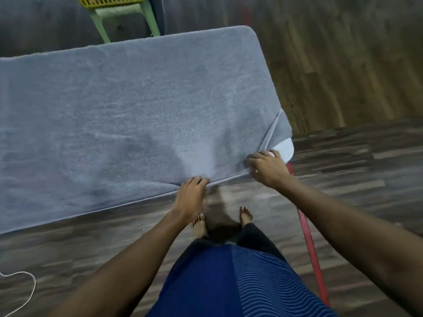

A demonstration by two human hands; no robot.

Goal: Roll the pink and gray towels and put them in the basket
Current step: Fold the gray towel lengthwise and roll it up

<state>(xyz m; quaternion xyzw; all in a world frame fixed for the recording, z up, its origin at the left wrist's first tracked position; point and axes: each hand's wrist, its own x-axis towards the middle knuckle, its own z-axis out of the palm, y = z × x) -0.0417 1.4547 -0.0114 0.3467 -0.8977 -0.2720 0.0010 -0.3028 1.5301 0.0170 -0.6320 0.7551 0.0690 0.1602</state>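
A gray towel (128, 115) was laid flat and still unrolled, its long axis running left to right and rising slightly rightward. No pink towel was seen. The yellow basket (109, 1) was set beyond it. The near hem was pinched by the left hand (193, 193), and the turned-up corner was gripped by the right hand (267, 168), beside the table (285, 148) corner.

Yellow basket (112, 0) cropped by top edge, gray towel (114, 110) running off left, floor (343, 65) motion-blurred.
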